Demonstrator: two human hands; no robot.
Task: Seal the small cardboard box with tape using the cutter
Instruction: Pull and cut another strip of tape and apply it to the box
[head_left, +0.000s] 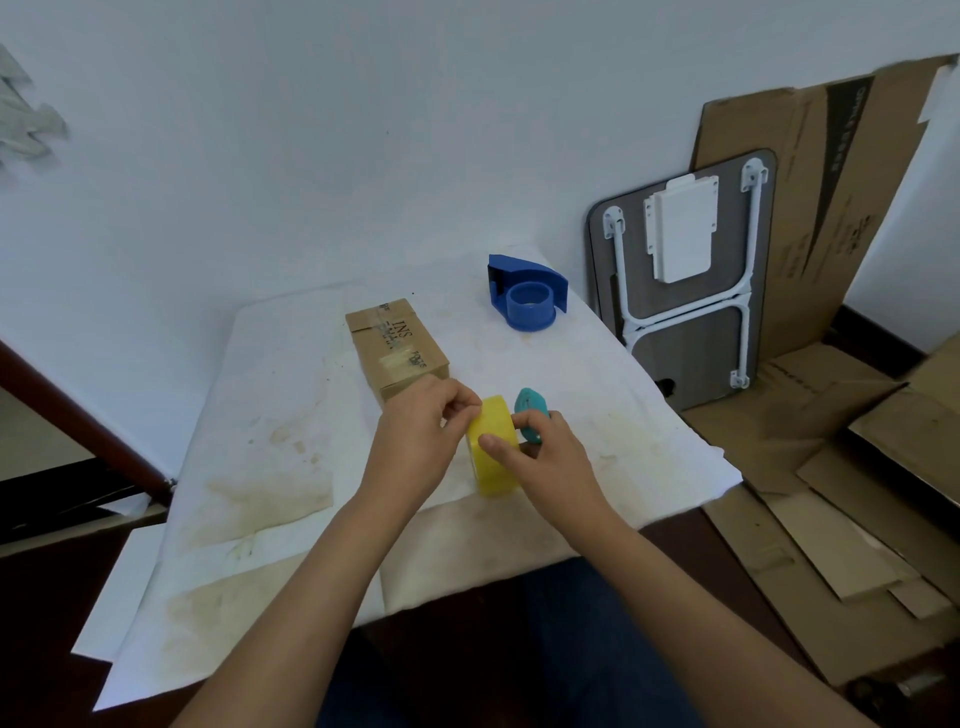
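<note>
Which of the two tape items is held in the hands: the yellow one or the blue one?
The yellow tape roll; the blue dispenser sits untouched behind the box.

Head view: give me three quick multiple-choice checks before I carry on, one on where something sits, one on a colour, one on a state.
1. Where is the blue tape dispenser?
A. At the table's far right, beyond the cardboard box
B. In the right hand
C. On top of the box

2. What colour is the tape roll?
A. Clear
B. Yellow
C. Brown

3. What is the left hand doing?
A. Resting flat on the table
B. Holding the teal cutter
C. Pinching at the roll's upper edge

Answers: 1 A, it stands untouched beyond the box. 2 B, the roll is plainly yellow. 3 C, its fingertips meet on the roll, which the right hand steadies.
</note>
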